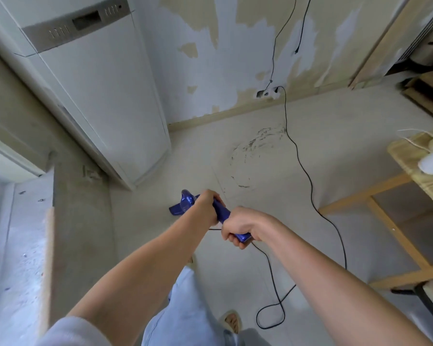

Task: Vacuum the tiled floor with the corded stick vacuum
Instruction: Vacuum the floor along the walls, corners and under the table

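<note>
- Blue stick vacuum [185,204] stands ahead of my feet, its head low on the tiled floor [323,151] near the white cabinet [105,96].
- Left hand [206,206] wraps the upper body; right hand [240,227] clenches the handle end.
- Cord [308,181] runs plugged from wall socket [268,92], looping on the floor beside my foot.
- I judge the job mid-way at best: grey scuffs [255,146] remain ahead, uncleaned.

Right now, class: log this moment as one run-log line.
left hand: grips vacuum handle | right hand: grips handle end | cord: loops across floor | floor: scuffed
</note>
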Action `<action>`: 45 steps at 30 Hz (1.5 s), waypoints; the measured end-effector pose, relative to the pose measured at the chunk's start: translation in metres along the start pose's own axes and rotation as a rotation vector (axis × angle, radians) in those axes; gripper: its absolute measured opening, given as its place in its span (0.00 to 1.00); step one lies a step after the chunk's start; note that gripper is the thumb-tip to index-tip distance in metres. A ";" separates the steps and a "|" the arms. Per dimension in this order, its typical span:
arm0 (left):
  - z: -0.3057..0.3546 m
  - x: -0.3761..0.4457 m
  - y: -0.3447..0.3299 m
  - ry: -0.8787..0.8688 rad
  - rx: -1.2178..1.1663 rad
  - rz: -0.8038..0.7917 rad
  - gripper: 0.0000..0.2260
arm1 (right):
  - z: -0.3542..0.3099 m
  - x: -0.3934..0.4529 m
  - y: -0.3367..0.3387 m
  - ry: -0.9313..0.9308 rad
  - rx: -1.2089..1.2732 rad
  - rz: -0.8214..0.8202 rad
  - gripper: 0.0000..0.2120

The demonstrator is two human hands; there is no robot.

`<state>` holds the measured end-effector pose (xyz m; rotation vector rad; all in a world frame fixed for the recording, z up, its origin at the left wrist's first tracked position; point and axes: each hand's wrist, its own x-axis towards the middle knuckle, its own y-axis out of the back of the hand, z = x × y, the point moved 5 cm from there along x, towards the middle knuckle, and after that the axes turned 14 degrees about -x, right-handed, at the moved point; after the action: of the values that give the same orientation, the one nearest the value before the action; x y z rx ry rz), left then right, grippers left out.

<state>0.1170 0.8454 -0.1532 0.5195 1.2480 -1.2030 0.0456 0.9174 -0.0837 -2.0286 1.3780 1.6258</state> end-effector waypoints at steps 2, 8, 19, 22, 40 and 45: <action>-0.007 -0.003 -0.002 0.023 -0.050 0.010 0.14 | 0.005 -0.006 0.007 0.000 -0.039 -0.011 0.08; 0.008 0.004 -0.010 0.011 -0.045 0.032 0.14 | -0.001 0.012 0.014 -0.014 -0.019 0.060 0.07; 0.093 0.074 -0.003 -0.096 -0.051 0.052 0.17 | -0.068 0.103 0.031 0.006 -0.189 0.079 0.12; 0.127 0.091 -0.016 -0.098 -0.010 0.086 0.13 | -0.095 0.127 0.055 0.000 -0.244 0.090 0.11; 0.166 0.091 -0.051 -0.171 0.136 0.231 0.12 | -0.114 0.156 0.098 0.005 -0.190 -0.015 0.06; 0.128 0.066 -0.058 -0.195 -0.090 0.193 0.17 | -0.086 0.119 0.104 0.051 -0.249 -0.082 0.07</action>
<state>0.1119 0.6905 -0.1566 0.4346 1.0552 -1.0053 0.0195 0.7418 -0.1130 -2.2441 1.1393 1.7991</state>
